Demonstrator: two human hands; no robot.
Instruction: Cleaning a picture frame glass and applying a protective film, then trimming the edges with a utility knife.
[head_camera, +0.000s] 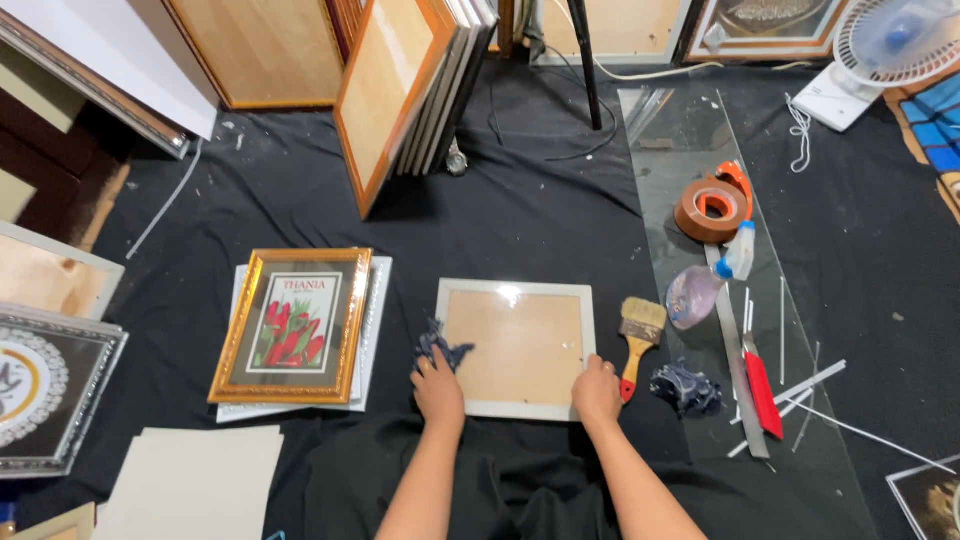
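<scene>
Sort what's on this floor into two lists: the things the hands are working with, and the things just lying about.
In hand:
left hand pressing a dark cloth on the white frame
right hand steadying that frame's lower right corner

Lying about:
paintbrush
second dark rag
spray bottle
tape dispenser
red-handled cutter
gold-framed flower picture
fan

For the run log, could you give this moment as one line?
left hand: presses dark cloth on white frame | right hand: steadies frame corner | brush: beside
</scene>
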